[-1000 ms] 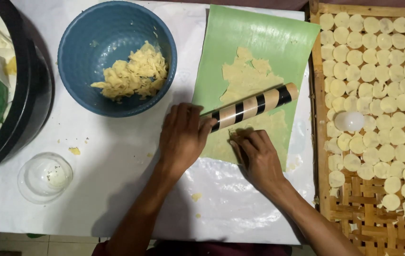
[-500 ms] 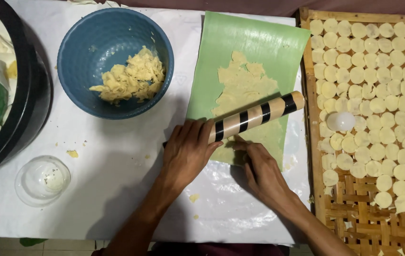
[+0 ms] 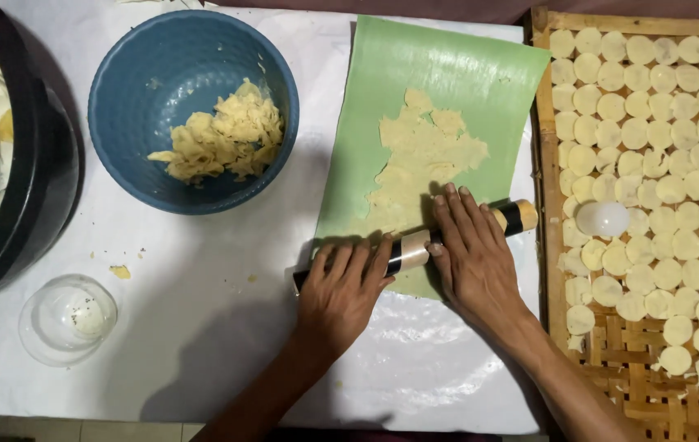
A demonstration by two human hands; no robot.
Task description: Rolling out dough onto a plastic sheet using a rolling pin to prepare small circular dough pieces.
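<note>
Now both flat-fingered hands (image 3: 341,290) (image 3: 472,254) have drawn the striped roller (image 3: 415,250) nearer, off the dough (image 3: 423,160).

A striped black-and-tan rolling pin (image 3: 415,248) lies slanted across the near end of the green sheet (image 3: 447,74), its right end tipped farther away. Just beyond it, pale yellow dough (image 3: 423,160) is spread flat and thin, with ragged edges, mid-sheet.
</note>
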